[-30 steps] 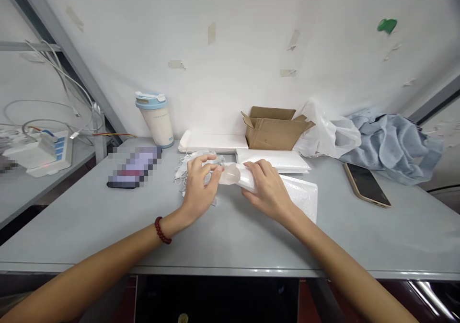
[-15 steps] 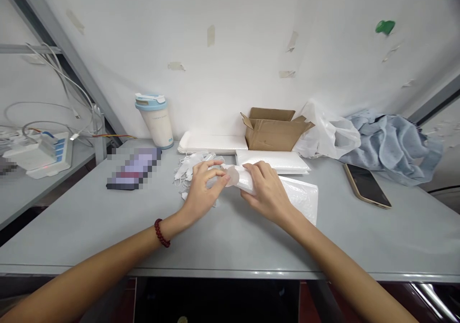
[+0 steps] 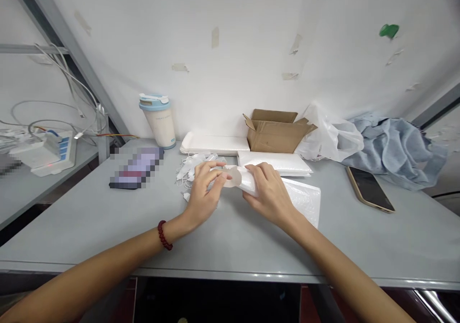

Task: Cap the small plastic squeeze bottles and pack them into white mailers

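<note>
My right hand is closed around a white bubble mailer, its thumb and fingers gripping near the end that faces left. At that end a round translucent sticker stands out. My left hand, with a dark red bead bracelet at the wrist, pinches the sticker's left edge between thumb and fingers. Right of my right hand, white bubble-textured material lies on the table; whether it joins the held piece is hidden. Small white cables or tags with loops lie in a heap behind my left hand.
Behind the hands are flat white boxes, stacked white mailers and an open cardboard box. A plastic bag, blue cloth and phone lie right; a lidded cup and blurred phone-like item left.
The whole view has shifted slightly, with things appearing a little farther right. The round sticker shows more of its face between my hands; both grips look much the same.
</note>
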Demonstrator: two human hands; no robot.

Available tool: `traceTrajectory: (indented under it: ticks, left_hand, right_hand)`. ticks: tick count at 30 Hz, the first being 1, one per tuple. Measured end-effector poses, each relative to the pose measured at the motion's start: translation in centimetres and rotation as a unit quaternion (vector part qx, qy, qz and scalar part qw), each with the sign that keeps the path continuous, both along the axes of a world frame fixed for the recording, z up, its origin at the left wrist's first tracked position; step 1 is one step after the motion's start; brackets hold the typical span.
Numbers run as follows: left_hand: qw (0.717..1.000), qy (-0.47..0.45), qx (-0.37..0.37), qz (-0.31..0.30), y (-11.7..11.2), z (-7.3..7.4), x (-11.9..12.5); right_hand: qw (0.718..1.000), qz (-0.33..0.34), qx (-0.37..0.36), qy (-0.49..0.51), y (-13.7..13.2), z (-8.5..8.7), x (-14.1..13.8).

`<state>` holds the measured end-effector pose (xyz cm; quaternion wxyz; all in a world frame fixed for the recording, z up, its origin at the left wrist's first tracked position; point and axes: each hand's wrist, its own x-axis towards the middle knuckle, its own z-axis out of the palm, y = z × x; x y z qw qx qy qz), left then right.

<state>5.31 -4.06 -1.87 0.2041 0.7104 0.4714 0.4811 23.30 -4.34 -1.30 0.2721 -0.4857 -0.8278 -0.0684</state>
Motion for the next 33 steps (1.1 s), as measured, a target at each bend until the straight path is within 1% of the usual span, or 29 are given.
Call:
traceTrajectory:
  ticks: [2, 3, 7, 9, 10, 13, 16, 18, 20, 21, 23, 24, 26, 28, 29, 31, 33]
  left_hand:
    - [1.000, 0.005, -0.005, 0.009, 0.2, 0.0, -0.1]
    - [1.000, 0.012, -0.012, 0.001, 0.3, -0.2, -0.1]
    - [0.996, 0.033, -0.022, -0.077, 0.2, -1.0, 0.3]
    - [0.994, 0.032, -0.018, -0.100, 0.1, -1.1, 0.4]
    - [0.994, 0.031, -0.017, -0.102, 0.1, -1.0, 0.4]
    - [0.995, 0.036, -0.017, -0.089, 0.9, 0.0, -0.4]
    - [0.996, 0.049, -0.027, -0.075, 2.1, 2.0, -2.0]
    - [0.993, 0.052, -0.065, -0.081, 2.5, 3.2, -3.2]
    - [0.981, 0.122, -0.094, -0.120, 2.5, 3.9, -4.2]
    - [0.969, 0.171, -0.101, -0.147, 2.3, 4.0, -4.6]
    - [0.937, 0.266, -0.102, -0.201, 1.9, 3.4, -5.0]
    - [0.924, 0.298, -0.098, -0.219, 1.7, 2.9, -5.1]
    - [0.911, 0.326, -0.090, -0.236, 1.5, 1.9, -5.0]
    - [0.911, 0.320, -0.076, -0.248, 1.4, 1.5, -4.7]
    - [0.914, 0.310, -0.070, -0.251, 1.3, 1.7, -4.6]
    - [0.929, 0.269, -0.068, -0.246, 1.3, 2.7, -4.4]
    - [0.957, 0.183, -0.072, -0.215, 1.2, 4.1, -4.4]
  right_hand:
    - [1.000, -0.001, 0.004, 0.002, 0.0, 0.1, 0.0]
    - [1.000, -0.002, 0.005, 0.002, 0.0, 0.1, 0.1]
    - [1.000, 0.004, 0.006, 0.001, 0.0, 0.0, -0.1]
    - [1.000, 0.011, 0.005, -0.001, -0.1, -0.1, -0.2]
    - [1.000, 0.013, 0.004, -0.003, -0.1, -0.1, -0.2]
    - [1.000, 0.010, 0.008, -0.005, -0.1, 0.0, -0.2]
    - [1.000, -0.005, 0.019, 0.006, 0.1, 0.2, 0.3]
    - [0.999, -0.017, 0.025, 0.012, 0.4, 0.3, 0.8]
    - [0.999, -0.028, 0.029, 0.016, 0.6, 0.3, 1.2]
    - [0.999, -0.032, 0.029, 0.017, 0.7, 0.3, 1.3]
    - [0.999, -0.038, 0.024, 0.018, 0.9, 0.2, 1.5]
    - [0.999, -0.038, 0.020, 0.017, 1.0, 0.1, 1.5]
    - [0.999, -0.037, 0.013, 0.012, 1.0, 0.0, 1.5]
    - [0.999, -0.035, 0.009, 0.008, 1.1, -0.1, 1.4]
    - [0.999, -0.034, 0.008, 0.007, 1.1, -0.1, 1.4]
    - [0.999, -0.034, 0.007, 0.008, 1.1, -0.2, 1.4]
    - [0.999, -0.033, 0.010, 0.011, 1.2, -0.2, 1.4]
